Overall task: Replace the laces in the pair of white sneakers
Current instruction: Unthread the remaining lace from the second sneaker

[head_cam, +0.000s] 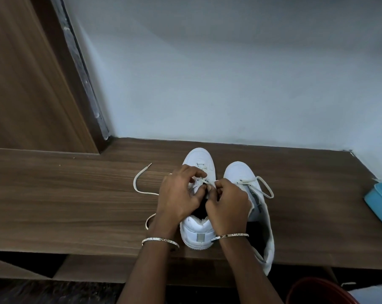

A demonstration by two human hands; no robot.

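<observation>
My left hand [180, 193] and right hand [228, 201] both pinch the white lace [134, 183] at the eyelets of the left sneaker [199, 234], standing on the wooden table [65, 205] just beside the right sneaker [238, 170].

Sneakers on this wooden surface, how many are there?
2. The left hand and right hand pinch the lace of the first sneaker; the second sneaker stands just right of it. None seem hidden.
</observation>
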